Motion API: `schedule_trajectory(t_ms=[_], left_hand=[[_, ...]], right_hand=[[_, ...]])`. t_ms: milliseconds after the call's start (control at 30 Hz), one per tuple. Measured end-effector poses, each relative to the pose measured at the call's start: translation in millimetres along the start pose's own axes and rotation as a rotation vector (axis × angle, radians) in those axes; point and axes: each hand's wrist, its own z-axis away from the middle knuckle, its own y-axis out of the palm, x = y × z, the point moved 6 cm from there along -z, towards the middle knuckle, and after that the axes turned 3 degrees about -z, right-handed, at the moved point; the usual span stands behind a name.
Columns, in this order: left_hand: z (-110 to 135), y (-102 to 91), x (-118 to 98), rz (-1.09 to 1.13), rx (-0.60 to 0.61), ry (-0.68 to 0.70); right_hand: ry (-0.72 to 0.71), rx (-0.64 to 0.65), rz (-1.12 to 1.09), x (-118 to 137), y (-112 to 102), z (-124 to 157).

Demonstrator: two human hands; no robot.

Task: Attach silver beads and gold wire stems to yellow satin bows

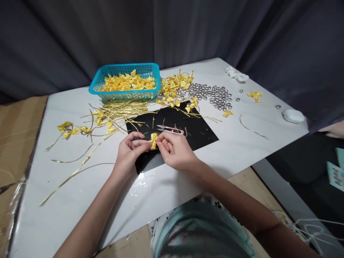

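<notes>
A small yellow ribbon bow (153, 140) is held between my two hands, over the black mat (200, 138). My left hand (130, 148) pinches the bow's left side between thumb and fingers. On the bow's right side my right hand (176, 148) is closed, its fingertips pressed together close to the bow; whether they grip the ribbon or a thin cord on it is hidden. Just beyond the hands, thread snips (172, 130) with pink handles lie on the mat among short gold cord scraps.
A blue basket (123, 94) full of yellow bows stands at the back left. Gold cords (126, 108) lie before it. Silver bells or beads (220, 97) and finished-looking bows (176, 84) are heaped to its right. A white case (292, 116) sits near the right edge.
</notes>
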Motion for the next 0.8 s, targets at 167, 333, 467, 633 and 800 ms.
schedule_trajectory(t_ms=[167,333,467,633,800], left_hand=[[1.0,0.8,0.1,-0.025,-0.004,0.018],[0.6,-0.2,-0.4,-0.035,-0.039,0.025],[0.7,-0.4,-1.8,-0.007,-0.042,0.03],[2.6,0.4,-3.3,0.01,-0.033,0.026],[1.8,-1.8,-2.4,-0.003,-0.044,0.047]], right_hand=[[0.021,0.029,0.046,1.6,-1.6,-2.9],[0.022,0.024,0.052,-1.6,2.0,-3.6],[0.0,-0.049,0.015,-3.8,3.9,1.3],[-0.1,-0.112,0.043,3.2,4.6,6.0],[-0.115,-0.093,0.059,4.7,5.0,4.6]])
